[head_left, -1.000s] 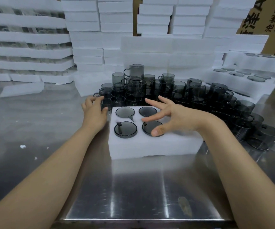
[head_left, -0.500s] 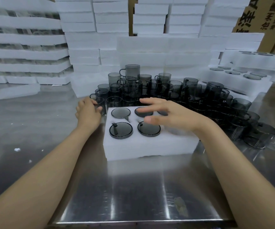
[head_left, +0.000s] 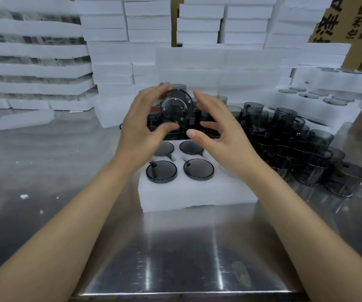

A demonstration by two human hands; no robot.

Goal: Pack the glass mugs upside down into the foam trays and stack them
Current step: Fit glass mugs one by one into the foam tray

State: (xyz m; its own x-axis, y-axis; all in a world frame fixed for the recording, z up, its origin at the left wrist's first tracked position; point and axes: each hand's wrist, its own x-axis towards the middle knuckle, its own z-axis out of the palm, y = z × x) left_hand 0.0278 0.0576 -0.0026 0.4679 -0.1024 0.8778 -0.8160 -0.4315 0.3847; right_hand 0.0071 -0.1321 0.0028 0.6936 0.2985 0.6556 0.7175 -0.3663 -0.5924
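Observation:
A white foam tray (head_left: 197, 192) lies on the steel table in front of me, with several smoky glass mugs (head_left: 161, 171) sitting upside down in its round holes. My left hand (head_left: 142, 129) holds another glass mug (head_left: 176, 105) in the air above the tray's far edge, its round bottom turned toward me. My right hand (head_left: 221, 131) hovers just to the right of that mug, fingers spread and curved, not clearly touching it. It covers the tray's right part. A crowd of loose mugs (head_left: 284, 138) stands behind and to the right of the tray.
Tall stacks of white foam trays (head_left: 132, 40) wall off the back and left. Filled trays (head_left: 319, 99) sit at the right, with cardboard boxes (head_left: 350, 22) behind them. A loose foam piece (head_left: 25, 119) lies at the left. Bare steel (head_left: 186, 258) stretches toward me.
My left hand left the tray's left edge and lifted a mug from the pile. My right hand rose off the tray's top and came up beside the mug.

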